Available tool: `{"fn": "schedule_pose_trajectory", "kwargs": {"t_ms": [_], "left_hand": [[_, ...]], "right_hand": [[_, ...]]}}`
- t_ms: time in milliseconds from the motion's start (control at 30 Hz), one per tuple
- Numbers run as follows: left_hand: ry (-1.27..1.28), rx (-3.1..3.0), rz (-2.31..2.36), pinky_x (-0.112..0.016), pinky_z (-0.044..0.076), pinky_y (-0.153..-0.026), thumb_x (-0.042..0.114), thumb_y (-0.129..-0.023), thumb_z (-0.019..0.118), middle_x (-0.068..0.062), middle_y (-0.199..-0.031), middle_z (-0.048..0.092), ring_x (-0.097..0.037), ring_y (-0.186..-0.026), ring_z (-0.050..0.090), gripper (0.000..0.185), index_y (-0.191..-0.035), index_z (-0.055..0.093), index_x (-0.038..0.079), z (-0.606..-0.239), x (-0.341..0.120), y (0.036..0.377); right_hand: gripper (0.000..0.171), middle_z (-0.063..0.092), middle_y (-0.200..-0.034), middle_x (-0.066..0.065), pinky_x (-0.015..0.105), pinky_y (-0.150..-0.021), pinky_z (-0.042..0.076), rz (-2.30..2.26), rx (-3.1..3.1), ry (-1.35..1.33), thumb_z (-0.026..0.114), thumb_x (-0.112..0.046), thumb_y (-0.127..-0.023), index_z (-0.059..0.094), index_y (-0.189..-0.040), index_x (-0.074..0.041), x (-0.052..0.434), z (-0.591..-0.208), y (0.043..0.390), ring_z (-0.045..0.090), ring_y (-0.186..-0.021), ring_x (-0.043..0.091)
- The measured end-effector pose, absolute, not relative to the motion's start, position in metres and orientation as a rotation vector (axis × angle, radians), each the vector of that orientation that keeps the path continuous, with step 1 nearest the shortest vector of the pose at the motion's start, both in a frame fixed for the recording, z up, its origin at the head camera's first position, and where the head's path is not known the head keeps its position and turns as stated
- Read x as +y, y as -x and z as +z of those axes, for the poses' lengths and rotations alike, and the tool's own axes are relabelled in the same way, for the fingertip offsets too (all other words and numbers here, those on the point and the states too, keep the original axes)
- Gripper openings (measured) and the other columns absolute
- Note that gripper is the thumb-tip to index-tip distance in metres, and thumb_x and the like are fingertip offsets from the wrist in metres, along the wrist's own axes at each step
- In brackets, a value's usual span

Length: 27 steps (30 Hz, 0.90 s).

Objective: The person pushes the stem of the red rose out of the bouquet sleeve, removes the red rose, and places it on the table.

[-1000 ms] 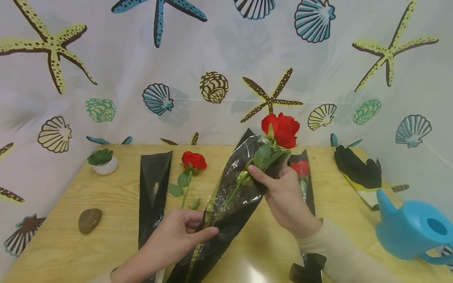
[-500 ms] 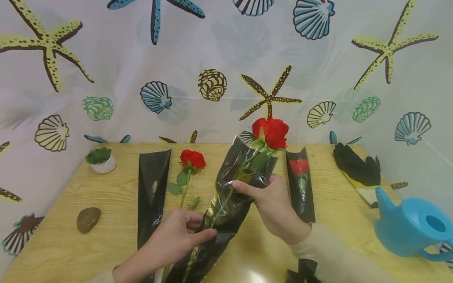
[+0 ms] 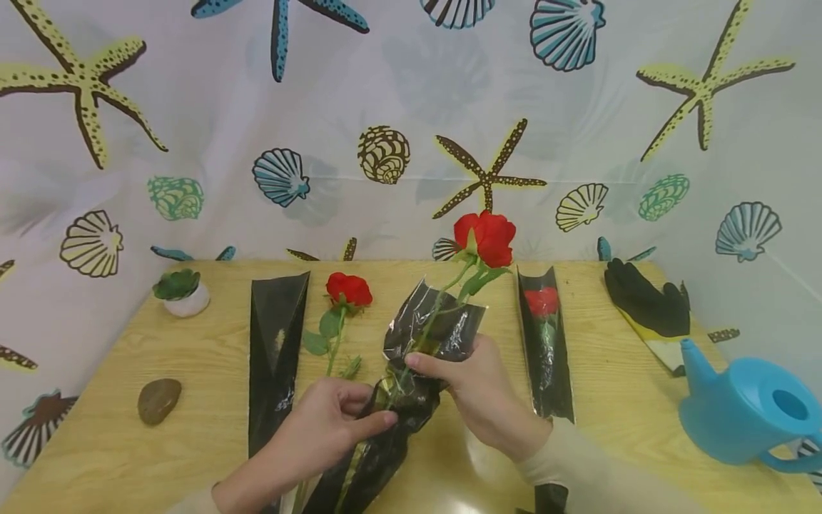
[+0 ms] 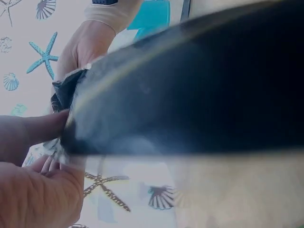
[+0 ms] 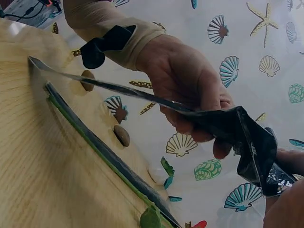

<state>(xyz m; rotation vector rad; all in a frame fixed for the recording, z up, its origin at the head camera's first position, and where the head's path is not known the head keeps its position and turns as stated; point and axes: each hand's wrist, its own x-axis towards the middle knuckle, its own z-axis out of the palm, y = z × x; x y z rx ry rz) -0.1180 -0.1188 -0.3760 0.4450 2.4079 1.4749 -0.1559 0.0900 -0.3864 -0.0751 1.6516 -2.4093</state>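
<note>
Pinching, both hands [image 3: 321,425] [image 3: 484,400] hold a crinkled, glossy sleeve [image 3: 420,403].

Indoor wkspc, wood tbl [image 3: 212,371], shell-print cloth [image 3: 411,86]

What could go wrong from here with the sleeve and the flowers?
The black sleeve is bunched between the left hand and right hand, so it may crease or tear. The held rose stands out past the sleeve's upper opening, so its bloom might bend if bumped. The unwrapped rose lies on the table just beyond the left hand, which could brush it.
</note>
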Motion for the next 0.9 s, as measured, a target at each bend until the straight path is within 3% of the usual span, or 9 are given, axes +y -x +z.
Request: {"fn": "schedule_pose_trajectory", "kwargs": {"t_ms": [167, 300, 400, 567, 800, 900], "left_hand": [[-0.423, 2.252, 1.466, -0.026, 0.029, -0.051, 0.031, -0.087, 0.077, 0.008, -0.055, 0.033, -0.009, -0.052, 0.027, 0.043, -0.065, 0.050, 0.007, -0.374, -0.127, 0.116], [-0.388, 2.173, 1.455, -0.028, 0.029, -0.053, 0.029, -0.088, 0.077, 0.006, -0.059, 0.031, -0.011, -0.054, 0.026, 0.044, -0.071, 0.045, 0.004, -0.371, -0.134, 0.114], [-0.382, 2.206, 1.443, -0.029, 0.022, -0.049, 0.032, -0.089, 0.076, 0.004, -0.063, 0.020, -0.015, -0.054, 0.018, 0.053, -0.073, 0.033, 0.005, -0.369, -0.133, 0.115], [-0.401, 2.300, 1.444, -0.027, 0.022, -0.048, 0.036, -0.088, 0.075, 0.005, -0.061, 0.020, -0.013, -0.053, 0.019, 0.055, -0.069, 0.033, 0.008, -0.368, -0.126, 0.119], [-0.388, 2.278, 1.480, -0.032, 0.021, -0.050, 0.032, -0.087, 0.078, 0.002, -0.064, 0.013, -0.016, -0.056, 0.015, 0.062, -0.070, 0.024, 0.004, -0.373, -0.133, 0.118], [-0.395, 2.257, 1.488, -0.033, 0.021, -0.051, 0.028, -0.087, 0.078, 0.002, -0.065, 0.011, -0.017, -0.056, 0.014, 0.062, -0.071, 0.023, 0.003, -0.375, -0.136, 0.119]], "right_hand": [[0.054, 0.060, -0.127, 0.015, 0.042, -0.095, 0.049, -2.532, 1.566, 0.052, 0.076, 0.005, -0.083, 0.054, -0.131, -0.006, 0.107, -0.378, 0.167, 0.059, -0.115, 0.029], [0.058, 0.058, -0.130, 0.014, 0.043, -0.095, 0.048, -2.516, 1.557, 0.016, 0.076, 0.007, -0.081, 0.051, -0.132, -0.007, 0.113, -0.374, 0.168, 0.058, -0.116, 0.029], [0.056, 0.060, -0.126, 0.015, 0.042, -0.094, 0.049, -2.438, 1.594, -0.002, 0.079, 0.004, -0.080, 0.054, -0.130, -0.006, 0.110, -0.375, 0.165, 0.061, -0.112, 0.029], [0.056, 0.060, -0.128, 0.016, 0.043, -0.095, 0.048, -2.382, 1.596, 0.092, 0.079, 0.003, -0.081, 0.055, -0.131, -0.006, 0.103, -0.380, 0.157, 0.060, -0.115, 0.030], [0.042, 0.063, -0.123, 0.012, 0.032, -0.088, 0.051, -2.500, 1.521, 0.054, 0.071, -0.019, -0.093, 0.056, -0.128, 0.000, 0.117, -0.369, 0.171, 0.062, -0.108, 0.021], [0.041, 0.062, -0.126, 0.014, 0.030, -0.091, 0.050, -2.580, 1.509, 0.047, 0.065, -0.022, -0.098, 0.055, -0.131, 0.002, 0.126, -0.360, 0.180, 0.061, -0.113, 0.021]]}}
